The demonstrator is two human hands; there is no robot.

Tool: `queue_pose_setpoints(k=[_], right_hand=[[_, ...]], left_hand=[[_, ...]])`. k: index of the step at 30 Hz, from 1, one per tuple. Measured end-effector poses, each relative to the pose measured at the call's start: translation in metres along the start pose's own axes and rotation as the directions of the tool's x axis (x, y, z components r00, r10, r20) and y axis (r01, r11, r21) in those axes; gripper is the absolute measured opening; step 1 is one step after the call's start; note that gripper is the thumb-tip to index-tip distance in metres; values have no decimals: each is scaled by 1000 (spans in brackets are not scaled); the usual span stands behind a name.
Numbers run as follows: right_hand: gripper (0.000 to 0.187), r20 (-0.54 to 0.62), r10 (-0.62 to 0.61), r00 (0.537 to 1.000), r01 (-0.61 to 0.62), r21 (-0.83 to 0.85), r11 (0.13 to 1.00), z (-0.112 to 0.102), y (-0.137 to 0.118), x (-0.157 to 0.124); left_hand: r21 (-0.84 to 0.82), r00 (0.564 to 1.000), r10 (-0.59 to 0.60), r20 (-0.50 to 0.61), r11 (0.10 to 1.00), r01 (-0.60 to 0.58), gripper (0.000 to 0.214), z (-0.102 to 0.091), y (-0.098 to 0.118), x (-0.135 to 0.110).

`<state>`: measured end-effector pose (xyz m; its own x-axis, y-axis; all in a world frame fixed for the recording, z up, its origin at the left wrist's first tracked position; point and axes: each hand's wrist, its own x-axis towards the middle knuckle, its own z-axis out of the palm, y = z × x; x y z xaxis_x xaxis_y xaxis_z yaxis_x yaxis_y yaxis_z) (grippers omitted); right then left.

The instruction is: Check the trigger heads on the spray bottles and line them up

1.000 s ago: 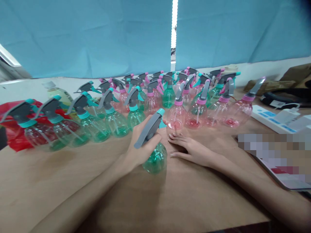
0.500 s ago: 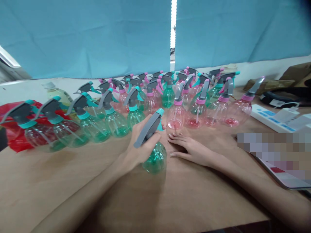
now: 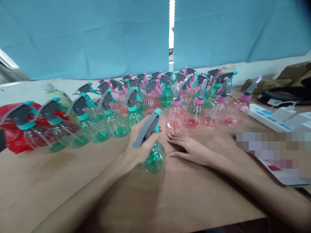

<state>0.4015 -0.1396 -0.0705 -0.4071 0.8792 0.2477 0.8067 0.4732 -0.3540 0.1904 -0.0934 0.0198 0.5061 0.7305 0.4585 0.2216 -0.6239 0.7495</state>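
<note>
left fingers (image 3: 150, 143) around green spray bottle (image 3: 154, 160)

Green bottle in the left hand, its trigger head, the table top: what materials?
Bottle: clear green-tinted plastic, glossy; see-through, with highlights. Trigger head: opaque matt grey plastic, teal tip. Table top: probably brown kraft paper or board, matt, faintly stained.
</note>
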Motion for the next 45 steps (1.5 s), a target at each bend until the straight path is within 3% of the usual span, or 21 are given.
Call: queue_pose_setpoints(k=[8,15,18,21,25,29,32,34,36,38,41,45], right_hand=[[63,-26,-16,1000,16,1,1000,0,-2,-2],[56,-47,15,999,-8,145,989,-11,-10,-2],[63,-97,41,994,-21,203,979,-13,-26,-2],[83,-184,80,980,-33,245,969,-10,-50,1],[93,-365,110,925,-25,230,973,0,-80,10],[88,-432,121,894,-59,154,986,8,-95,19],[78,-400,150,904,-115,110,987,8,-93,23],[63,-386,161,908,-146,69,987,5,-87,26],[54,-407,170,897,-182,10,983,1,-77,32],[54,-435,177,883,-226,-64,972,-4,-67,39],[55,-429,206,880,-300,-164,940,-11,-57,53],[51,-378,300,876,-403,-232,885,-22,-60,72]], left_hand=[[41,997,-20,-68,999,22,4,5,-2,-1],[15,995,27,-93,1000,-25,29,7,-3,-2],[-1,994,36,-105,999,-37,27,8,-1,-2],[-34,994,14,-109,999,-17,26,9,1,-2],[-64,994,8,-112,998,-15,31,11,0,-2],[-40,996,27,-83,999,-31,33,11,-1,-1],[-5,988,97,-120,995,-99,41,11,-5,-3],[24,953,205,-221,978,-205,57,12,-16,-8],[103,922,300,-244,954,-283,61,15,-33,-14],[186,913,320,-253,942,-278,58,19,-53,-20],[237,941,182,-285,965,-115,38,23,-74,-27],[258,970,123,-210,964,-67,12,25,-74,-32]])
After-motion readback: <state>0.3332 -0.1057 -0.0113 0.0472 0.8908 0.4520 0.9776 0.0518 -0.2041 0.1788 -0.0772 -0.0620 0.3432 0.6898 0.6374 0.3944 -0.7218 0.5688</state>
